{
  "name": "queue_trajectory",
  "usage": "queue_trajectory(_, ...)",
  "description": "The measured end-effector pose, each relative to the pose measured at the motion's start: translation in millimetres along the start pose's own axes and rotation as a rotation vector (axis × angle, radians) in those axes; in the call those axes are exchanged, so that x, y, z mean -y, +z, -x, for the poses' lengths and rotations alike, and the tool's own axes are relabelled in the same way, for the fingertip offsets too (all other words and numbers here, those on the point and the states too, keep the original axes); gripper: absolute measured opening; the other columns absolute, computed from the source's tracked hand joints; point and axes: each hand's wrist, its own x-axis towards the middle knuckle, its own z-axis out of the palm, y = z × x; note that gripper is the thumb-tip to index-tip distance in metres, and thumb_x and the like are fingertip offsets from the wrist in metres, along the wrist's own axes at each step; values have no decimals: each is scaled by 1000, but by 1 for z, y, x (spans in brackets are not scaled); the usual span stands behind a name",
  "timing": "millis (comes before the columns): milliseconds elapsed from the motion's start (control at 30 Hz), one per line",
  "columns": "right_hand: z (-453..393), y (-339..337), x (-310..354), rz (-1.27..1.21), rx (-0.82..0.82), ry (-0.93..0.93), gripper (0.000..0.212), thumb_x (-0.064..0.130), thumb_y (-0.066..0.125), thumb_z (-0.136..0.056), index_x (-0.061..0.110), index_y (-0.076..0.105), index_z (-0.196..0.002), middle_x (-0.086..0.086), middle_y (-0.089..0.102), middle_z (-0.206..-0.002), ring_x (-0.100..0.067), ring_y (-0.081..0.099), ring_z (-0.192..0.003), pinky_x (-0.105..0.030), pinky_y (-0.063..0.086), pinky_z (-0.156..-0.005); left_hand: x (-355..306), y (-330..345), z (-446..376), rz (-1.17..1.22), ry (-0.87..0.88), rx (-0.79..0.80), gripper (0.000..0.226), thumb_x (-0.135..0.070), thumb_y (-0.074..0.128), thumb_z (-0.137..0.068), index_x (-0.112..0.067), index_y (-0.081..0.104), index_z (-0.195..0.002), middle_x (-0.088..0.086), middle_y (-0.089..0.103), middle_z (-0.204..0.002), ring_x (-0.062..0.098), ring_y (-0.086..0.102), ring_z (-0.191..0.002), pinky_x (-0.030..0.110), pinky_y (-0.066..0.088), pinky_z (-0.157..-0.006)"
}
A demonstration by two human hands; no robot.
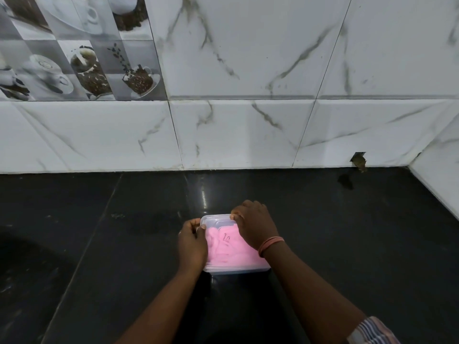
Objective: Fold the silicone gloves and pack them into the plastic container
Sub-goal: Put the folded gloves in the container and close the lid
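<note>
I see the container (216,219) on the dark desk (99,244), pink gloves (223,249) inside; both hands, left (192,245) and right (255,225), curl fingers on its rim.

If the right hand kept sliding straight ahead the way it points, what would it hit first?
Probably nothing nearby: beyond the right hand, gripping the plastic container, bare black counter runs to the tiled wall, likely first contact. Depth is unclear.

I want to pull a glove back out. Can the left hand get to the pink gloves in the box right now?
Probably not straight away. A clear lid seems to cover the pink gloves in the plastic container, and the left hand and right hand are gripping its edges. The lid would need lifting first.
</note>
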Motion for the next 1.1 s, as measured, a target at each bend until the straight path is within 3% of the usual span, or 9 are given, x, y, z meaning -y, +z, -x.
queue_trajectory(100, 2, -6, -8, -134, -151, 71, 21, 26, 53, -92, 24, 74, -89, 1, 70, -88, -20, 62, -78, -40, 52, -76, 3, 1, 4, 1, 2, -25, 9, -22, 56, -103, -20, 64, -105, 6, 71, -104, 25, 68, -95, 46, 57, -88)
queue_trajectory(200, 19, -11, -26, -234, -302, 364, 16, 24, 61, -92, 18, 73, -99, -4, 71, -96, -24, 66, -89, -41, 54, -85, 2, -2, 0, -10, -14, -33, 10, -20, 58, -101, -17, 67, -99, 5, 72, -97, 27, 69, -94, 41, 55, -86)
queue_trajectory(333, 57, -13, -30, -506, -164, 671, 23, 33, 59, -97, 16, 66, -111, -4, 64, -111, -20, 61, -99, -34, 50, -90, 3, 1, 2, -27, 21, -43, 13, -29, 58, -95, -27, 70, -98, 5, 73, -96, 26, 71, -90, 47, 59, -86)
queue_trajectory(400, 72, -11, -22, -635, -140, 702, 24, 32, 56, -99, 20, 63, -118, 1, 61, -116, -16, 59, -103, -29, 48, -90, 14, 6, 2, -53, 51, -60, 21, -36, 55, -90, -30, 72, -102, 6, 73, -99, 25, 71, -91, 50, 59, -88)
queue_trajectory(533, 73, -8, -17, -747, -237, 715, 27, 29, 57, -99, 18, 65, -123, 3, 65, -116, -14, 60, -103, -28, 49, -88, 13, 11, 5, -58, 50, -82, 17, -18, 56, -97, -24, 69, -107, 9, 69, -109, 25, 67, -98, 49, 55, -96)
queue_trajectory(667, 67, -8, -16, -817, -253, 782, 26, 24, 56, -100, 17, 67, -122, 1, 69, -115, -16, 63, -102, -33, 55, -90, 10, 10, -3, -47, -33, -56, 15, -27, 57, -88, -24, 68, -98, 7, 71, -103, 26, 69, -91, 52, 58, -90)
queue_trajectory(833, 64, -6, -14, -915, -268, 846, 18, 20, 55, -100, 19, 68, -113, 3, 67, -106, -6, 59, -88, -18, 49, -68, 4, 11, -3, -27, -127, 7, 29, -41, 47, -75, -18, 64, -78, 9, 70, -85, 36, 69, -79, 56, 60, -79)
queue_trajectory(933, 53, -9, -21, -896, -234, 893, 12, 22, 56, -97, 16, 66, -102, -1, 67, -102, -10, 59, -87, -27, 52, -71, -3, 15, -8, -25, -201, 44, 45, -51, 39, -68, -13, 63, -76, 16, 71, -86, 41, 69, -84, 54, 57, -79)
queue_trajectory(1100, 44, -2, -26, -932, -153, 980, 25, 40, 52, -99, 18, 65, -100, 0, 65, -101, -19, 61, -93, -43, 54, -90, -1, 15, -16, -106, -274, 35, 72, -76, 32, -86, -13, 67, -84, 15, 73, -96, 40, 70, -93, 51, 56, -94)
